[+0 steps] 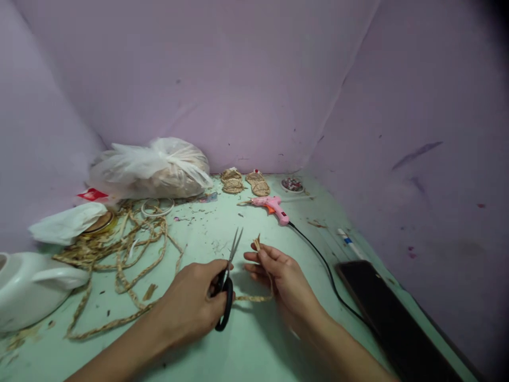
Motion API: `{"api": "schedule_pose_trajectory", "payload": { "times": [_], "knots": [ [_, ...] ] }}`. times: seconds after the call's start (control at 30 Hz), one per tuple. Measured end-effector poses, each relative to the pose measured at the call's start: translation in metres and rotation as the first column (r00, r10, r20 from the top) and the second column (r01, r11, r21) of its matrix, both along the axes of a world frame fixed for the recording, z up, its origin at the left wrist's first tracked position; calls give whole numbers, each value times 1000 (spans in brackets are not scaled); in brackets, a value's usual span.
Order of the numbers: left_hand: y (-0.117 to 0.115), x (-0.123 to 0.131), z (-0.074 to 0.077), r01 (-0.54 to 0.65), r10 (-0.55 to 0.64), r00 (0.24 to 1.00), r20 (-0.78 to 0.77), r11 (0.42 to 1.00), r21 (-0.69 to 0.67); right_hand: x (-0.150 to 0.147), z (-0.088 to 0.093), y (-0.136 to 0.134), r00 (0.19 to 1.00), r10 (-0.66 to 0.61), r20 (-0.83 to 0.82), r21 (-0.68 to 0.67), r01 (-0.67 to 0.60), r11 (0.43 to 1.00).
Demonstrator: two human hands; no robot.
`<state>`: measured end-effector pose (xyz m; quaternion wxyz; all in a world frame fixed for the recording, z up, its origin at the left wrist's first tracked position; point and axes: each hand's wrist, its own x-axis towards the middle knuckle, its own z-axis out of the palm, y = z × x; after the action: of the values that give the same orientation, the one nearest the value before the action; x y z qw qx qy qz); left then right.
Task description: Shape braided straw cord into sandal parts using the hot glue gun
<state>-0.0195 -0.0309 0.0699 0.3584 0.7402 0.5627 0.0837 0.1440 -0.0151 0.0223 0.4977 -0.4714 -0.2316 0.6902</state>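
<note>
My left hand [194, 294] is closed around the black handles of a pair of scissors [228, 297], whose slightly parted blades point up and away. To its right, my right hand [284, 270] pinches the frayed end of a braided straw cord [254, 298] between thumb and fingers. From that pinch the cord hangs down, then runs left behind the scissors and my left hand. More of the braid lies in loose loops on the table at the left. The scissor tips are apart from the frayed end.
A pink glue gun [274, 207] with a black cable lies ahead. Behind it are two small woven slippers [233, 181] and a dish of beads [292, 184]. A phone [382, 302] and marker [350, 241] lie right. Left are a white pitcher [32, 289] and a plastic bag [159, 167].
</note>
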Motion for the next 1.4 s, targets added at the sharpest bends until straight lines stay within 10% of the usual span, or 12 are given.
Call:
{"api": "schedule_pose_trajectory", "payload": {
  "times": [0.3,1.0,1.23,1.4],
  "knots": [
    [5,-8,11,-131,147,976,-159,986,105,-45,7,21,999,-37,-29,21,38,999],
    [5,-15,-18,-184,183,982,57,982,29,-52,-2,20,997,30,70,23,-32,999],
    [10,-13,-7,-95,114,957,265,992,-82,-49,-3,24,997,34,70,19,-36,999],
    [13,-14,0,-153,156,987,45,987,-49,-47,-3,29,993,27,116,74,-36,997]
  ]
}}
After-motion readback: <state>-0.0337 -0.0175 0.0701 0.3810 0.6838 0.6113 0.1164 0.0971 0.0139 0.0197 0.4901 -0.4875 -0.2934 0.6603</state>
